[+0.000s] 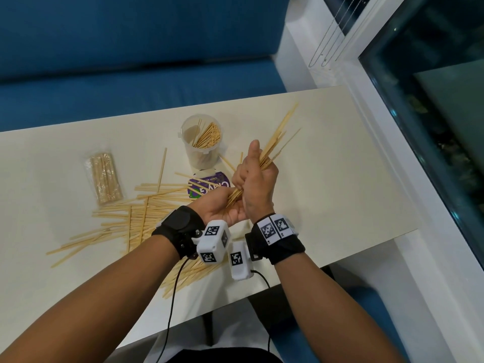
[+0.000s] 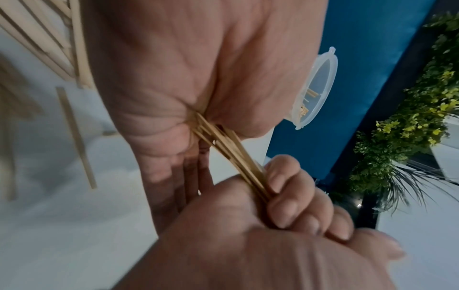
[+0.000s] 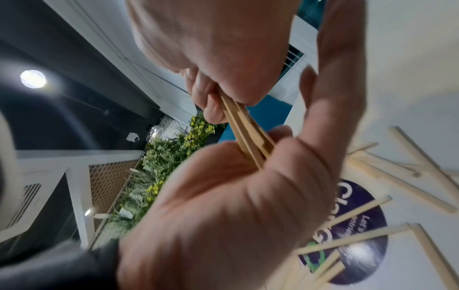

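My right hand (image 1: 258, 179) grips the bundle (image 1: 278, 141) mid-length, thumb up; its far ends fan out to the far right above the table (image 1: 340, 184). My left hand (image 1: 218, 206) holds the bundle's near end. The cup (image 1: 202, 153) of sticks stands just beyond. A purple label (image 1: 209, 185) lies between them. Loose sticks (image 1: 141, 213) lie to the left and a packet (image 1: 104, 176) farther left.

A clear plastic tub (image 1: 203, 142), partly filled with thin sticks, is pictured upright on a pale desk (image 1: 327, 179), a round purple lid (image 1: 210, 185) laid just in front of it and a sealed packet of sticks (image 1: 104, 178) set well to its left. Loose flat sticks (image 1: 145, 212) are strewn across the desk, which is backed by a blue sofa (image 1: 131, 61); blind cords (image 1: 327, 48) are hung beside the window (image 1: 432, 100).
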The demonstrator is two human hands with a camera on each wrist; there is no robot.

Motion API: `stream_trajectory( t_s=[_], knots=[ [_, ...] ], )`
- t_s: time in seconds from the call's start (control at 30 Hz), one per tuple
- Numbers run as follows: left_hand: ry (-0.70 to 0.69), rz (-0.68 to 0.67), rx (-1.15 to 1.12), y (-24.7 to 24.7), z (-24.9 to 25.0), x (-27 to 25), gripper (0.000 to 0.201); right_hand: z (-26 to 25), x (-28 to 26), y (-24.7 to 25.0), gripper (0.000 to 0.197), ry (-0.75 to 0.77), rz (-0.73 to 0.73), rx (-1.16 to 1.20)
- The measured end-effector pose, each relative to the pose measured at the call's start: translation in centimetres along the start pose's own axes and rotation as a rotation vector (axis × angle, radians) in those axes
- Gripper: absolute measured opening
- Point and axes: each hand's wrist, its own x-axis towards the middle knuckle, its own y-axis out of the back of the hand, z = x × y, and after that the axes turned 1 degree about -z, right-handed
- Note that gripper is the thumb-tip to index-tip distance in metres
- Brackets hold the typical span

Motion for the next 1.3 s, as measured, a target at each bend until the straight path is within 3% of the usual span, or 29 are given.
stream_trajectory(
  t_s=[0.13, 0.33, 0.6, 0.7, 0.97, 1.13, 1.3],
  knots=[
    [0.011, -0.127, -0.062, -0.5, 0.2, -0.8, 0.048, 0.9, -0.5, -0.4, 0.065, -0.078, -0.004, -0.053],
    [-0.002, 0.159, 0.187, 1.7, 1.7, -1.7, 0.05, -0.2, -0.1, 0.1, 0.065, -0.071, -0.023, -0.045],
    [-0.129, 0.026, -0.018, -0.4, 1.6, -2.9, 0.034, 0.7, -1.0, -0.5, 0.055, -0.021, -0.045, -0.127],
    [-0.159, 0.031, -0.054, -0.5, 1.3, -2.8, 0.036, 1.0, -0.8, -0.7, 0.046, 0.03, -0.036, -0.141],
    [-0.19, 0.095, -0.077, -0.4, 1.3, -3.0, 0.041, 1.1, -1.4, -1.2, 0.051, 0.104, 0.004, -0.23],
    [-0.171, 0.122, -0.127, 0.1, 1.9, -3.8, 0.037, 1.6, -1.0, -2.1, 0.027, 0.13, 0.004, -0.19],
    [-0.205, 0.088, -0.156, -0.1, 3.0, -5.3, 0.036, 1.5, -0.7, -3.2, 0.057, 0.071, -0.002, -0.22]
  ],
)
